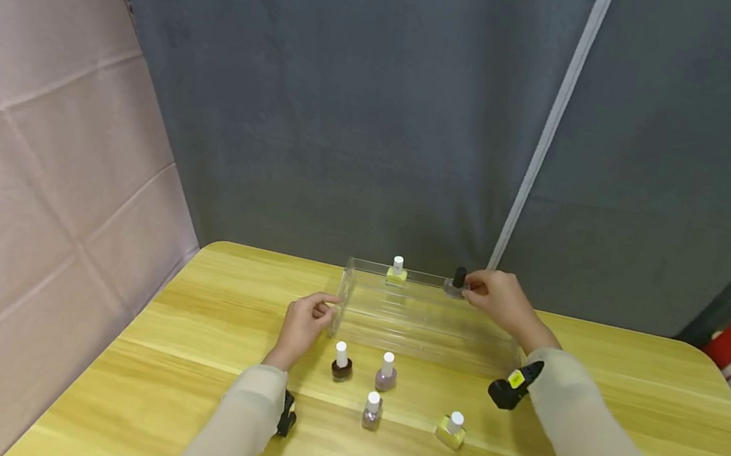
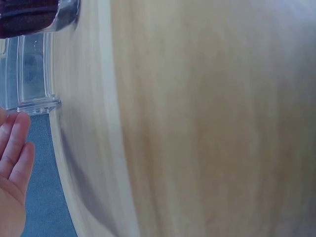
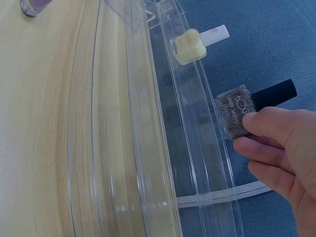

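My right hand (image 1: 502, 302) pinches a glittery nail polish bottle (image 3: 232, 109) with a black cap between thumb and fingers, at the top tier of a clear acrylic rack (image 1: 422, 323). On that same tier, to the left, stands a yellow nail polish bottle (image 3: 190, 47) with a white cap. My left hand (image 1: 304, 325) is at the rack's left end, its fingertips touching or very near the clear side panel; in the left wrist view its fingers (image 2: 17, 143) look nearly straight and hold nothing.
In front of the rack on the wooden table (image 1: 176, 357) stand a dark polish bottle (image 1: 341, 368), a lilac one (image 1: 386, 378), a glittery mauve one (image 1: 371, 416) and another yellow one (image 1: 451, 432). A grey-blue curtain (image 1: 326, 112) hangs behind the table.
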{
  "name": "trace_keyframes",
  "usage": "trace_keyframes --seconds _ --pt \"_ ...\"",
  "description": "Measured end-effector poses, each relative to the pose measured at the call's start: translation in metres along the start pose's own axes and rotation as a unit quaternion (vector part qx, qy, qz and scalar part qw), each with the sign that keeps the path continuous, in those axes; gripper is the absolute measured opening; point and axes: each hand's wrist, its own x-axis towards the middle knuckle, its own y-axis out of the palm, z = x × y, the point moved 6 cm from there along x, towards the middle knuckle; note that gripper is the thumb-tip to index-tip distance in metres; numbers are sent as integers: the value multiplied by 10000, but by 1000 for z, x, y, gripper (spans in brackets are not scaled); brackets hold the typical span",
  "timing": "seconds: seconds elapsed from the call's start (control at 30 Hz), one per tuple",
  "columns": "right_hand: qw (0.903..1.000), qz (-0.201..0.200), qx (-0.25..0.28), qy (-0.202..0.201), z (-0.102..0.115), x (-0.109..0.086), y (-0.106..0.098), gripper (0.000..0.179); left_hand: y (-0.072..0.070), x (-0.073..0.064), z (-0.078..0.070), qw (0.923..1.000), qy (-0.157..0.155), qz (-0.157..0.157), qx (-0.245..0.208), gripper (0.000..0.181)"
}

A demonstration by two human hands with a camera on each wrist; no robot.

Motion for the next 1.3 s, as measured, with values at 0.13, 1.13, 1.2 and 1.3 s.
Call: trace_keyframes --seconds 0.13,1.13,1.2,1.3 --pt "10000 -36 29 56 -2 3 -1 25 1 1 -1 10000 -18 8 29 18" --pt "9998 86 -76 181 -19 12 4 25 9 0 -6 10000 29 23 -92 19" --pt "9997 120 -36 202 -20 10 5 25 9 0 -7 9999 -6 26 -98 18" --pt "9996 152 11 246 -22 9 7 25 9 0 -6 9999 -26 49 -99 18"
